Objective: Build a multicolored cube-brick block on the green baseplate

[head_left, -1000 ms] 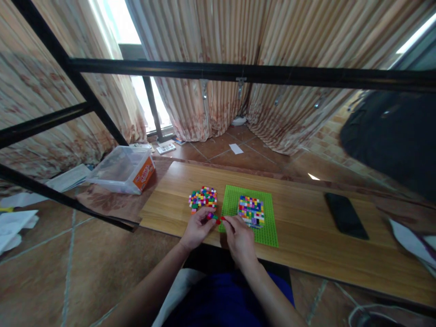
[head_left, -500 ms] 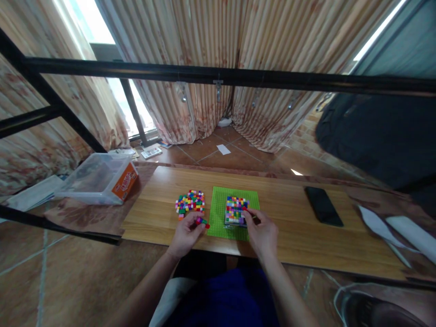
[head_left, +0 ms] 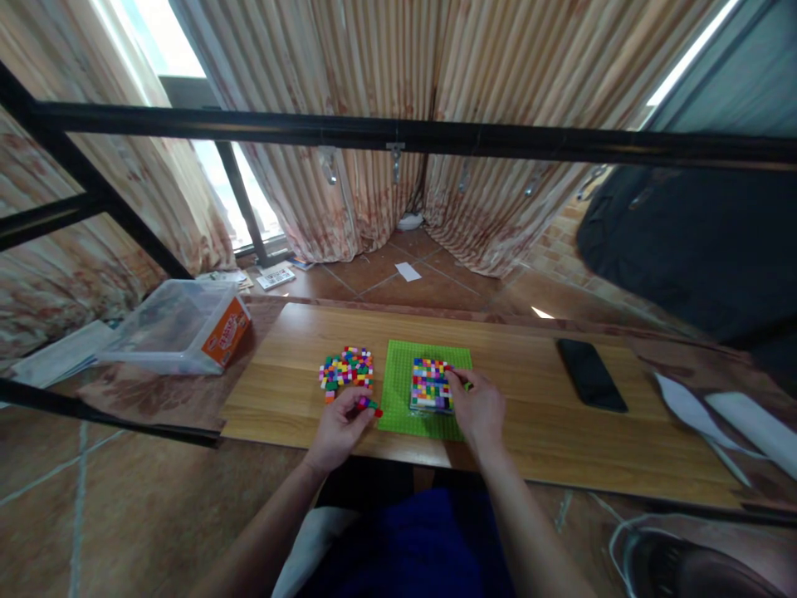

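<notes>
A square block of multicoloured toy bricks (head_left: 429, 384) stands on a green studded baseplate (head_left: 398, 357). My right hand (head_left: 482, 409) is at the block's far right corner, thumb and finger pinching a small red brick (head_left: 448, 368); whether the brick touches the block I cannot tell. Left of the baseplate, my left hand (head_left: 336, 428) is closed around a short row of small coloured bricks (head_left: 369, 405), with a red one at its end. Just beyond that hand lies a loose pile of small bricks (head_left: 346, 368) in many colours.
The wooden board (head_left: 523, 440) carries all of this, with a black phone (head_left: 590, 375) on its right part. A clear plastic box (head_left: 168, 328) with an orange label sits off the left end. White papers (head_left: 691, 415) lie at the right. A black metal bar (head_left: 436, 137) crosses in front of the curtains.
My right hand has shifted slightly away from me along the block's top, towards its far right corner, with the red brick. My left hand has stayed nearly in place.
</notes>
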Demonstrator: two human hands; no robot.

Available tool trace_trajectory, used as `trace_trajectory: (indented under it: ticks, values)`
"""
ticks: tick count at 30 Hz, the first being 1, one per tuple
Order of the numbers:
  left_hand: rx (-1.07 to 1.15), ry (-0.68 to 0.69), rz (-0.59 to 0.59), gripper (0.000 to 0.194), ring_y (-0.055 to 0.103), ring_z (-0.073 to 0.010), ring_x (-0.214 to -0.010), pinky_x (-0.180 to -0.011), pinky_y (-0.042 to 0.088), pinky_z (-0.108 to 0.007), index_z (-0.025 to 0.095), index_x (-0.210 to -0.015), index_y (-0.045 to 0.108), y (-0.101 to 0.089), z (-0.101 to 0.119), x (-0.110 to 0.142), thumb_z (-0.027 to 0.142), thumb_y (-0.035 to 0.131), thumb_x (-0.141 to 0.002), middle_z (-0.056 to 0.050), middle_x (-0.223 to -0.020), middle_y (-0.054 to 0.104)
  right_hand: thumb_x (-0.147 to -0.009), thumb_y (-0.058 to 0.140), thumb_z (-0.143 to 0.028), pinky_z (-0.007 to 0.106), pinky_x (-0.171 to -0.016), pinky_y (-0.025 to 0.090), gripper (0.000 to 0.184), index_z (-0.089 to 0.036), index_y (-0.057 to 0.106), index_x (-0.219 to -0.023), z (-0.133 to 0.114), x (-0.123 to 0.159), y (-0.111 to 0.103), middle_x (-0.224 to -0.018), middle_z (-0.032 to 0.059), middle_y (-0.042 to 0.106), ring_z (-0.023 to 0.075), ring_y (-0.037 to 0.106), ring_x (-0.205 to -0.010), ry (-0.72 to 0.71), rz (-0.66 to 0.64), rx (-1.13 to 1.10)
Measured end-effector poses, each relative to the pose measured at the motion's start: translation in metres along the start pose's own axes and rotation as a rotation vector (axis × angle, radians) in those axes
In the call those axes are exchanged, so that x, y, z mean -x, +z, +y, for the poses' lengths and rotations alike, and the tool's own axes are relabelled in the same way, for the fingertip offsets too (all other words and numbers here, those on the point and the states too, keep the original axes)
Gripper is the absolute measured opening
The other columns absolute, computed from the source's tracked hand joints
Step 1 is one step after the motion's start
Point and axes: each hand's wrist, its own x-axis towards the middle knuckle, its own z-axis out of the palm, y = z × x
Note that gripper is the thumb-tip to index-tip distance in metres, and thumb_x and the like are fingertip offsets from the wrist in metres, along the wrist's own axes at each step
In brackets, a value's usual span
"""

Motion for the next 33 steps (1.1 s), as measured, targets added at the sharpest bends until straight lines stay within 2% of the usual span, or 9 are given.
trace_trajectory:
  ticks: [7,11,20,26,33]
  values:
    - [-0.027,0.014,-0.013,0.023,0.064,-0.0154,-0.083,-0.078,0.05,-0.028,0.019,-0.104,0.061,0.001,-0.001,0.0,0.027,0.063,-0.081,-0.002,-0.089,0.067,-0.092,0.044,-0.045,0.031,-0.067,0.041,0.044,-0.016,0.077,-0.091,0.001,0.002,-0.002,-0.089,0.0098,0.072,0.0191,0.059,-0.07,-0.075,-0.035,0.037]
    - [-0.029,0.024,-0.012,0.022,0.064,-0.0156,-0.083,-0.078,0.05,-0.028,0.019,-0.103,0.062,0.001,0.003,0.001,0.026,0.063,-0.082,-0.002,-0.089,0.067,-0.093,0.042,-0.044,0.031,-0.068,0.042,0.045,-0.016,0.076,-0.09,0.002,0.001,0.0,-0.09,0.0102,0.072,0.0192,0.06,-0.072,-0.1,-0.031,0.018]
    - [-0.044,0.028,-0.011,0.022,0.062,-0.0149,-0.078,-0.076,0.049,-0.027,0.019,-0.103,0.063,0.001,0.001,0.001,0.025,0.063,-0.081,-0.001,-0.085,0.066,-0.089,0.044,-0.043,0.031,-0.068,0.043,0.041,-0.017,0.075,-0.084,0.003,-0.004,-0.003,-0.085,0.0099,0.072,0.0192,0.059,-0.07,-0.093,-0.051,-0.025]
    - [-0.045,0.031,-0.014,0.023,0.062,-0.0158,-0.081,-0.075,0.049,-0.028,0.019,-0.104,0.063,0.001,-0.002,0.001,0.026,0.063,-0.082,-0.003,-0.089,0.066,-0.086,0.05,-0.047,0.032,-0.069,0.045,0.041,-0.015,0.075,-0.086,0.012,-0.009,-0.003,-0.084,0.0095,0.073,0.021,0.064,-0.074,0.019,-0.105,-0.199]
    - [-0.032,0.003,-0.019,0.023,0.061,-0.0161,-0.081,-0.075,0.05,-0.028,0.019,-0.104,0.063,0.002,0.002,0.002,0.027,0.063,-0.082,-0.003,-0.089,0.065,-0.081,0.056,-0.054,0.037,-0.079,0.049,0.048,-0.013,0.074,-0.098,0.02,-0.02,0.013,-0.096,0.0134,0.074,0.024,0.066,-0.085,0.138,-0.051,-0.342]
